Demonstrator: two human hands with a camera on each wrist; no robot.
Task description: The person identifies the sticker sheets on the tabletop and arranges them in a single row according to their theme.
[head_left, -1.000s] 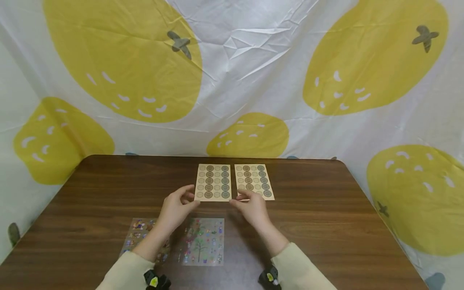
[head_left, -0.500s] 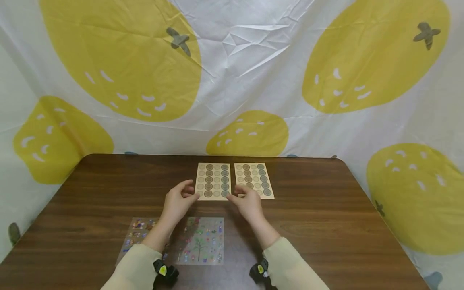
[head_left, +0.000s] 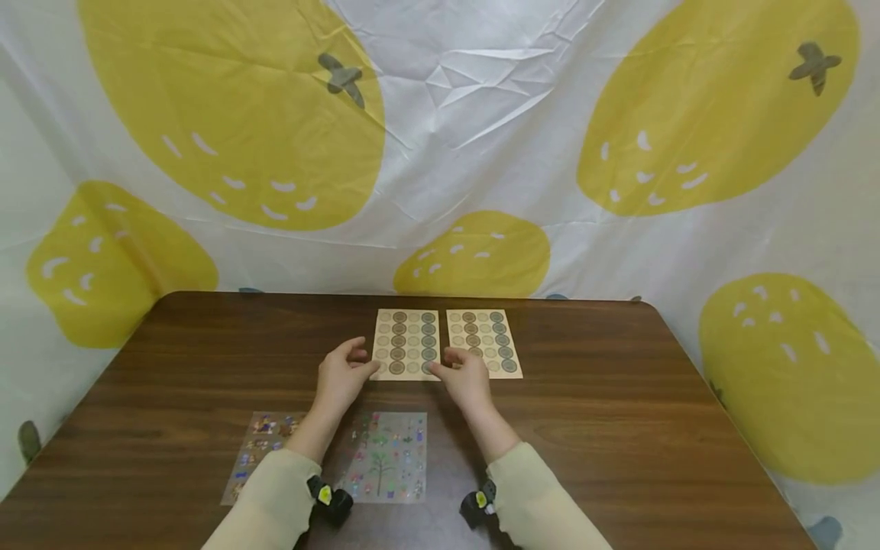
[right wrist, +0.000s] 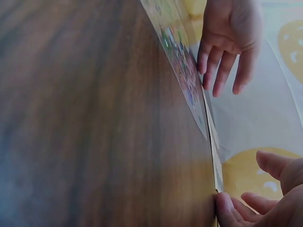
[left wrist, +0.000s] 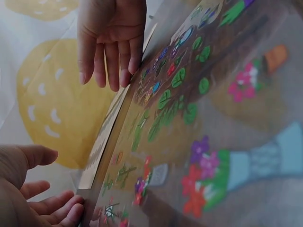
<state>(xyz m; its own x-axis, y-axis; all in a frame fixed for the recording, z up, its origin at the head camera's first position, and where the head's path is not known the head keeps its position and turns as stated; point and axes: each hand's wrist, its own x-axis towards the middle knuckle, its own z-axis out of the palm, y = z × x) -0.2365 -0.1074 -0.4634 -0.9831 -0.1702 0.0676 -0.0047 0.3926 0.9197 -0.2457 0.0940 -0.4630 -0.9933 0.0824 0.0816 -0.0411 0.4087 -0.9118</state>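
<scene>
Two cream sheets of round stickers lie side by side at the far part of the table: a left sheet (head_left: 406,344) and a right sheet (head_left: 496,336). My left hand (head_left: 340,374) is at the near left corner of the left sheet, thumb tip right at its edge. At its near right corner is my right hand (head_left: 466,380), its fingers overlapping the right sheet. In the left wrist view the fingers of my left hand (left wrist: 38,189) are loosely bent, thumb apart from them. The right wrist view shows the fingers of my right hand (right wrist: 265,198) relaxed at the sheet's edge.
Nearer on the brown table (head_left: 619,443) lie two clear sticker sheets: one with a tree and flowers (head_left: 388,458), another with small colourful figures (head_left: 257,451) partly under the left forearm. Behind the table hangs a white cloth (head_left: 474,137) with yellow fruit.
Both hands have shifted slightly forward, and the wrists have come closer together. My right hand has moved a little left onto the left sheet's corner. The sheets keep their places.
</scene>
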